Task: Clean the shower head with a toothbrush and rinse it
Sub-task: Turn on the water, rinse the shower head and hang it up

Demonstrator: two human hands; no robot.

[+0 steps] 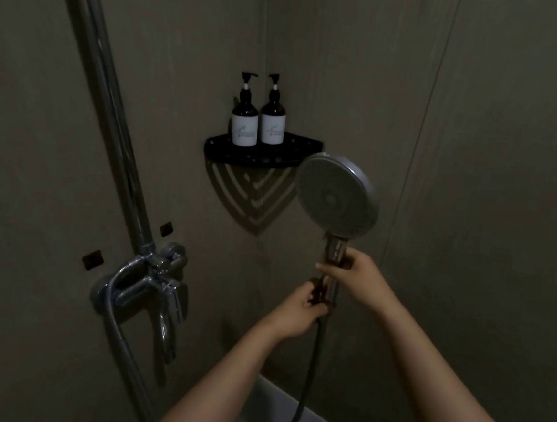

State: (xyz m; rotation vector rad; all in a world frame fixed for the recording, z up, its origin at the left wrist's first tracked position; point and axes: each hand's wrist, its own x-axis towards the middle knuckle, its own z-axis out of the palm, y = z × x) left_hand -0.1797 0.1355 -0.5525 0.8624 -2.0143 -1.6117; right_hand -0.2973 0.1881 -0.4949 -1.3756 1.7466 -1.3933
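- Dim shower corner with dull grey wall panels, a black corner shelf (276, 159) carrying two pump bottles (244, 122), and a chrome mixer tap (149, 288) and riser pipe (107, 95) on the left wall
- shower head (337, 195) is off any holder, held up in front of the corner, just right of and below the shelf, upright, with the spray face turned towards me and a bit left
- I have the right hand (357, 275) pinching the handle just under the head, thumb and fingers closed on it
- left hand (298, 310) grips the bottom end of the handle, where the hose (310, 382) leaves and hangs down towards a pale tub edge (286, 410)
- something dark reddish shows at the left-hand fingers, too dim to say what; no toothbrush I can make out
- no water visible at the face
- step, my read: steadying and aiming the head for scrubbing; brushing and rinse not yet begun
- next move needs one hand freed for the brush while the other holds the face towards me; bristles should work across the nozzle rows, and the tap on the left serves for the rinse
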